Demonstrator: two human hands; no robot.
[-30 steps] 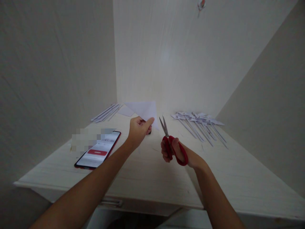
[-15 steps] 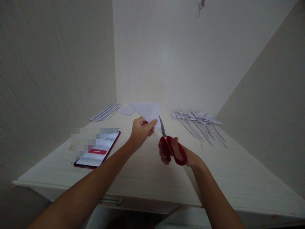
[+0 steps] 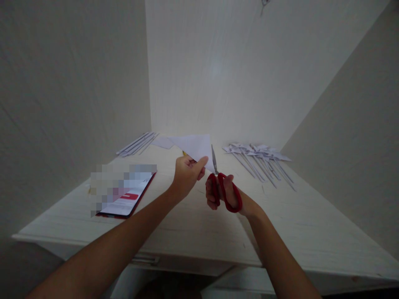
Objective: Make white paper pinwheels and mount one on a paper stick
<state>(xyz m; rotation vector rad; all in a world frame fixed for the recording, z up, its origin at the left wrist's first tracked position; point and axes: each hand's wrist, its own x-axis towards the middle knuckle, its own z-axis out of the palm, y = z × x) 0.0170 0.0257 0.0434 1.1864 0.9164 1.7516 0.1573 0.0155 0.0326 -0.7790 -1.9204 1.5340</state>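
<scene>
My left hand (image 3: 186, 174) pinches a folded white paper triangle (image 3: 195, 146) by its lower corner and holds it up above the desk (image 3: 193, 224). My right hand (image 3: 222, 194) is closed through the red handles of a pair of scissors (image 3: 220, 182). The blades point up and away and touch the paper's right edge, just right of my left thumb.
A phone (image 3: 126, 195) with a lit screen lies at the left of the desk. A bundle of thin white sticks (image 3: 137, 143) lies at the back left beside a paper scrap (image 3: 162, 142). Several paper pinwheels on sticks (image 3: 260, 160) lie at the back right. Walls close in on three sides.
My right hand has carried the scissors left and up to the paper's right edge, and the blades have come together there. My left hand has lifted the paper slightly.
</scene>
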